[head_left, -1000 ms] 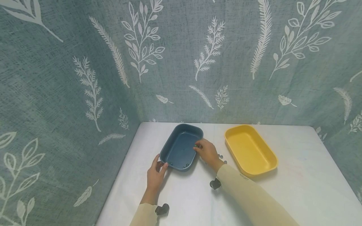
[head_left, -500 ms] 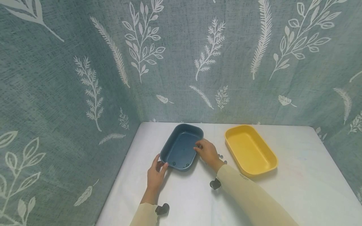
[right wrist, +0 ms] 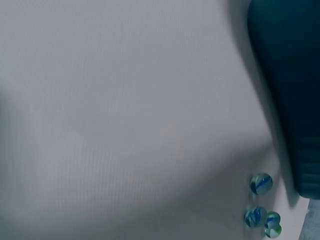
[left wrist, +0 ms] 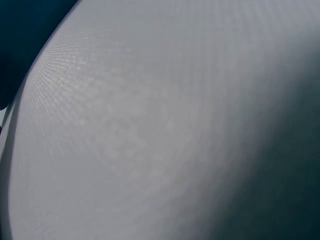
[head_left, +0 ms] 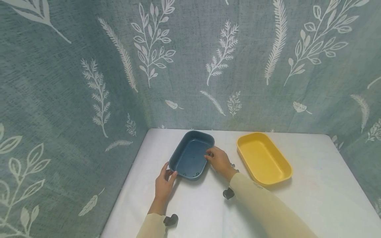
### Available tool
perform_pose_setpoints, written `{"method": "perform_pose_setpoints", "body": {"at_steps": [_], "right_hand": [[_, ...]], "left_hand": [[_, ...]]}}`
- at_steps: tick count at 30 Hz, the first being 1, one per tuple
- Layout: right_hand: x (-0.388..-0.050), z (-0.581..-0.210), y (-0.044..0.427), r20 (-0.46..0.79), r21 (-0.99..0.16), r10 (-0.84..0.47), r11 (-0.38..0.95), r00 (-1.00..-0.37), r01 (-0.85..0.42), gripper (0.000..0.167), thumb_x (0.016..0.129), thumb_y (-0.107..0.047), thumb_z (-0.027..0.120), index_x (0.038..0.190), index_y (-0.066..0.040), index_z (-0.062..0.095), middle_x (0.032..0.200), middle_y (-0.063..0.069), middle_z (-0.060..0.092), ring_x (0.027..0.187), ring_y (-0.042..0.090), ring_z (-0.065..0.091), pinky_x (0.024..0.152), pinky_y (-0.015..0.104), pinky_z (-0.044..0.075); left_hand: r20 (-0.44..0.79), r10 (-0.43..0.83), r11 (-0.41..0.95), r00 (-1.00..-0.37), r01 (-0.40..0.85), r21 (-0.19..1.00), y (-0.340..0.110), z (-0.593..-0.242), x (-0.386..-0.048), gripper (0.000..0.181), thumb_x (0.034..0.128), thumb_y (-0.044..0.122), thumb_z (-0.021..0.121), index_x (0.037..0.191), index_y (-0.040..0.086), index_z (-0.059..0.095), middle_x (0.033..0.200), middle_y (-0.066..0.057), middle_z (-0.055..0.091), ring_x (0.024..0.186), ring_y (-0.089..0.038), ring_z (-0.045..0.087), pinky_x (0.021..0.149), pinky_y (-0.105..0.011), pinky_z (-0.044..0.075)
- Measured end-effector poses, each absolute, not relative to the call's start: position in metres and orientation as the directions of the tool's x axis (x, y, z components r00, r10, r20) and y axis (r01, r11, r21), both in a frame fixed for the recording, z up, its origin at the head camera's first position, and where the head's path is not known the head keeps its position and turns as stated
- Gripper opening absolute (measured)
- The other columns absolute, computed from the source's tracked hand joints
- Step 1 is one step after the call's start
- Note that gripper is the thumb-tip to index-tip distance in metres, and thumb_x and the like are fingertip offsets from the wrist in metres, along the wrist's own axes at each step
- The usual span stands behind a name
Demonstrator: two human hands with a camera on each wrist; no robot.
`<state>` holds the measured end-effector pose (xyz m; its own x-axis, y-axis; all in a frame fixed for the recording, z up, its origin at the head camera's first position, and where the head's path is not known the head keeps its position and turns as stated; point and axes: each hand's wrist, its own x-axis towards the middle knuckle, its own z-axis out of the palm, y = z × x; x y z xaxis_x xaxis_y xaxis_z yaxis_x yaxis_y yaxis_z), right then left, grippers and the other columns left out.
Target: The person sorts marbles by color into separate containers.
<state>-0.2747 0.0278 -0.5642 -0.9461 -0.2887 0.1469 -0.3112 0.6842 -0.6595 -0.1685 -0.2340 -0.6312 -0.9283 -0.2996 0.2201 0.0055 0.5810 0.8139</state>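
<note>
A blue tray (head_left: 191,155) lies tilted in outline on the white table, with a few small marbles (head_left: 197,174) at its near end. My left hand (head_left: 163,186) grips its near-left corner, thumb at the rim. At the right rim is my right hand (head_left: 219,161), fingers curled over the tray's edge; whether a marble is between them cannot be seen. Loose marbles (head_left: 233,165) lie beside the right wrist. In the right wrist view several glass marbles (right wrist: 261,184) sit near the blue tray (right wrist: 295,100). Neither wrist view shows fingers.
A yellow tray (head_left: 265,158) stands to the right of the right hand, with no contents visible. The white table (head_left: 315,185) ends at a patterned cloth (head_left: 184,66) behind and on the left. A dark wrist device (head_left: 171,220) is on each arm.
A marble inside the blue tray has rolled slightly right and nearer along its near end. The greenish marble seen at my right fingertips is out of sight. Both hands have hardly moved.
</note>
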Motion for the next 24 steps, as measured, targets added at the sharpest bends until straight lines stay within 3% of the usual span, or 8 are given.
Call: {"method": "perform_pose_setpoints", "body": {"at_steps": [12,19,24], "right_hand": [[-0.276,-0.563,0.053,0.255,-0.624,-0.341,0.657,-0.905,-0.424,0.018,0.088,-0.022,0.074,0.104,-0.014,0.069,0.099,-0.004,0.066,0.087,0.014,0.060,0.076,0.032,0.051],[-0.279,-0.566,0.068,0.179,-0.626,-0.328,0.689,-0.928,-0.364,0.019,0.094,-0.020,0.067,0.112,-0.013,0.067,0.102,-0.003,0.065,0.089,0.015,0.059,0.080,0.034,0.051],[-0.282,-0.571,0.081,0.132,-0.624,-0.323,0.707,-0.937,-0.332,0.023,0.098,-0.023,0.061,0.118,-0.012,0.065,0.110,0.000,0.065,0.104,0.019,0.061,0.092,0.039,0.049]], "left_hand": [[0.211,-0.300,0.599,-0.930,-0.011,0.801,-0.234,-0.630,-0.168,0.068,0.0925,0.046,0.064,0.148,0.018,0.039,0.115,-0.010,0.068,0.125,-0.035,0.052,0.108,-0.060,0.028],[0.214,-0.305,0.598,-0.928,-0.012,0.801,-0.233,-0.629,-0.168,0.066,0.0927,0.043,0.065,0.148,0.018,0.040,0.115,-0.011,0.068,0.124,-0.036,0.052,0.108,-0.059,0.029],[0.221,-0.300,0.604,-0.928,-0.006,0.797,-0.233,-0.630,-0.169,0.066,0.0924,0.044,0.065,0.148,0.018,0.040,0.115,-0.012,0.068,0.124,-0.035,0.053,0.108,-0.059,0.030]]}}
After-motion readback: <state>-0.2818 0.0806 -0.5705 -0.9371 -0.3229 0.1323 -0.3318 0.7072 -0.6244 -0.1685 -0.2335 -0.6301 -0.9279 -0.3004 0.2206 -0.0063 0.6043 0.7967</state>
